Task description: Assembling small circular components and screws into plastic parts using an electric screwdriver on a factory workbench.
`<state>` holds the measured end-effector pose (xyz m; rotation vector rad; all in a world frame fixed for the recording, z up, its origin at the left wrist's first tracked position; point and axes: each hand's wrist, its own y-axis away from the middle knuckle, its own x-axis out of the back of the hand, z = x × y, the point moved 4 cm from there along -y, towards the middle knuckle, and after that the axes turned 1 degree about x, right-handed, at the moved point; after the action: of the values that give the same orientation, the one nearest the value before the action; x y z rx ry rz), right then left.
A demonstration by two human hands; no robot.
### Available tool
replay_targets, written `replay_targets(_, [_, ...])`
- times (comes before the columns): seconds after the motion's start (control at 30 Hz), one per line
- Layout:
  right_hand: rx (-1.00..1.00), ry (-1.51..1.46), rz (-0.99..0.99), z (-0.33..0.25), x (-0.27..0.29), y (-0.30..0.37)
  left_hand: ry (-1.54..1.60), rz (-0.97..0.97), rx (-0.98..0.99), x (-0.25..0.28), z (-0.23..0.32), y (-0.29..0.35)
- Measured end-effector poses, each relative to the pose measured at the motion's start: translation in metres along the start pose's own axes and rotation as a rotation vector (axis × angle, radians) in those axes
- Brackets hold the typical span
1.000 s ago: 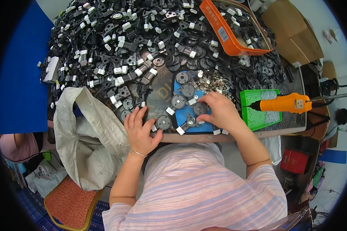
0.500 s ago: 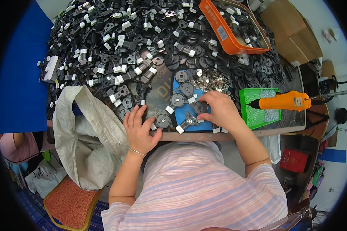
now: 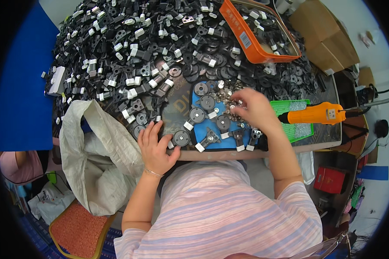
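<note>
My left hand (image 3: 156, 146) rests flat on the table edge, fingers apart, thumb beside a round black disc part (image 3: 181, 138). My right hand (image 3: 251, 108) reaches into a small heap of shiny metal pieces (image 3: 230, 99), fingers curled over them; whether it holds one is hidden. Between my hands lies a blue mat (image 3: 222, 129) carrying several round black discs and black brackets with white ends (image 3: 210, 139).
A big pile of black and white parts (image 3: 151, 47) covers the table behind. An orange tray (image 3: 257, 32) sits at the back right. An orange electric screwdriver (image 3: 317, 114) lies over a green tray (image 3: 298, 125). A white woven sack (image 3: 99, 155) hangs at the left.
My right hand has moved up from the brackets on the blue mat to the heap of shiny metal pieces. My left hand has stayed in place.
</note>
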<state>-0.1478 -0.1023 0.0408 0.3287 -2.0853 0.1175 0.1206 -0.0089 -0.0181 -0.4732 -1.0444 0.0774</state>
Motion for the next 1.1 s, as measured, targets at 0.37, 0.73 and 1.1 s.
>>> replay_targets(0.37, [-0.279, 0.499, 0.192, 0.021, -0.01, -0.075, 0.005, -0.001, 0.002, 0.0, 0.0, 0.003])
replay_targets(0.73, [-0.263, 0.543, 0.174, 0.026, -0.003, -0.082, 0.028, 0.009, -0.001, 0.0, -0.002, 0.002])
replay_targets(1.1, [-0.055, 0.113, 0.013, 0.018, -0.004, -0.04, 0.022, 0.005, 0.002, 0.001, -0.001, 0.004])
